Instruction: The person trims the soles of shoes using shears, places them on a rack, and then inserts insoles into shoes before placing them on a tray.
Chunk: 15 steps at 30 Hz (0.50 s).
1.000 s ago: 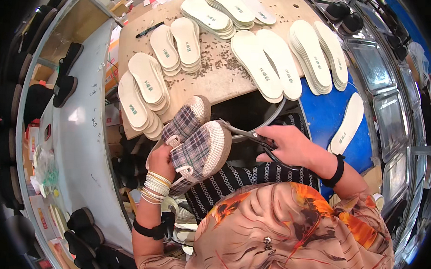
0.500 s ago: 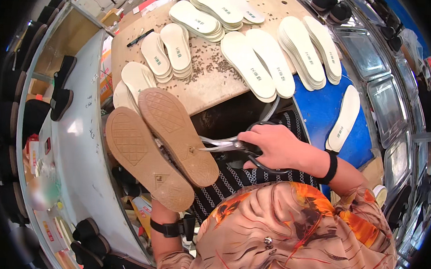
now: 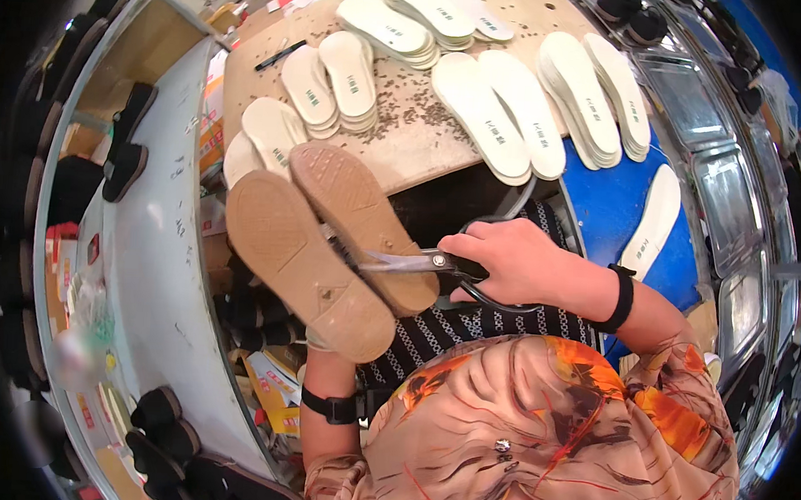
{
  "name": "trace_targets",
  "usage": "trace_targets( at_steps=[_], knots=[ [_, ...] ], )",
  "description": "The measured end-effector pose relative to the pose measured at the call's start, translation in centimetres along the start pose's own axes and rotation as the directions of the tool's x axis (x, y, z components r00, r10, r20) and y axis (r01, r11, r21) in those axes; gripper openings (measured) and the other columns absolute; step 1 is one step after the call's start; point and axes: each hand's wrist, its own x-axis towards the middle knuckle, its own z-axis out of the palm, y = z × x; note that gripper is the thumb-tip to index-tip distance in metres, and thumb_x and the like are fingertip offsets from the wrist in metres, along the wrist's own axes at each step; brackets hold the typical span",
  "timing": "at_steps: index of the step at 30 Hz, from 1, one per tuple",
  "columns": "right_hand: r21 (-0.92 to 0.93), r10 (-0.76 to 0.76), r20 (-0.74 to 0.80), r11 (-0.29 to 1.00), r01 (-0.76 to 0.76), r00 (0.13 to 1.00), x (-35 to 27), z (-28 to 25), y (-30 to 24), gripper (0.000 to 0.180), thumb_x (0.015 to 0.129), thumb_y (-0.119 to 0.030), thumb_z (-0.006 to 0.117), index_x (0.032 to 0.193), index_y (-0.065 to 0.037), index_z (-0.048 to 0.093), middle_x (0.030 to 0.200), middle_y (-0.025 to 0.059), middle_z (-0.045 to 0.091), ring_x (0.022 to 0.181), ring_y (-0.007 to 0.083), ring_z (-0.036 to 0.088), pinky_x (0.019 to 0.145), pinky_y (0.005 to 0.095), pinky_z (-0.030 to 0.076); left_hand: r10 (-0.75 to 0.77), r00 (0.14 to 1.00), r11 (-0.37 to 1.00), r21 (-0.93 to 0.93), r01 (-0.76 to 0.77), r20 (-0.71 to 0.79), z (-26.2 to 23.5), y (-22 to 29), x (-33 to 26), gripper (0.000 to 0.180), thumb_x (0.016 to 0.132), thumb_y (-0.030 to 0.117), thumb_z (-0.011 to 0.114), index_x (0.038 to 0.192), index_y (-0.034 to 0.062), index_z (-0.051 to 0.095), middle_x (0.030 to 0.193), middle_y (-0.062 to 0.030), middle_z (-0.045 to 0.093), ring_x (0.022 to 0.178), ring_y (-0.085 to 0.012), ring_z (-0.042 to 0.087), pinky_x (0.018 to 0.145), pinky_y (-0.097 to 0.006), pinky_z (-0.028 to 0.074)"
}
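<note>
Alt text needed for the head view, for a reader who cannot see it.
Seen from above, a person's right hand points scissors at a pair of shoes turned tan soles up; the left hand is hidden beneath them. Beyond, stacks of white insoles lie on a wooden worktable littered with small scraps.

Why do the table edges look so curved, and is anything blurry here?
Head view: the fisheye lens bends the table and metal trays toward a black rim; the shoe soles and scissors are sharp; the shelf at far left smears; soft, even light.
</note>
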Motion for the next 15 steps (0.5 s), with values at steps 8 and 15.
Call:
trace_targets(
  at_steps=[8, 15],
  knots=[
    [-0.236, -0.273, 0.005, 0.934, 0.266, 0.962, 3.5, -1.6, -2.8, 0.041, 0.068, -0.031, 0.065, 0.102, -0.012, 0.052, 0.074, 0.0086, 0.05, 0.065, 0.0266, 0.054, 0.053, 0.038, 0.044, 0.116, 0.991, 0.896, -0.424, -0.134, -0.068, 0.5, 0.6, -0.1, 0.041, 0.085, 0.041, 0.048, 0.1, 0.0032, 0.056, 0.087, -0.0048, 0.061, 0.073, -0.0222, 0.058, 0.07, -0.03, 0.048],
    [0.27, -0.427, -0.023, 0.868, 0.416, 0.904, 2.0, -0.3, -3.7, 0.055, 0.058, -0.029, 0.077, 0.104, -0.008, 0.056, 0.068, 0.0079, 0.056, 0.055, 0.0199, 0.057, 0.05, 0.0274, 0.044, 0.666, 0.613, 0.704, 0.087, -0.705, -0.425, 3.7, -0.7, -5.5, 0.038, 0.084, 0.036, 0.05, 0.099, 0.0018, 0.056, 0.086, -0.0053, 0.061, 0.07, -0.0197, 0.057, 0.067, -0.029, 0.048]
  ],
)
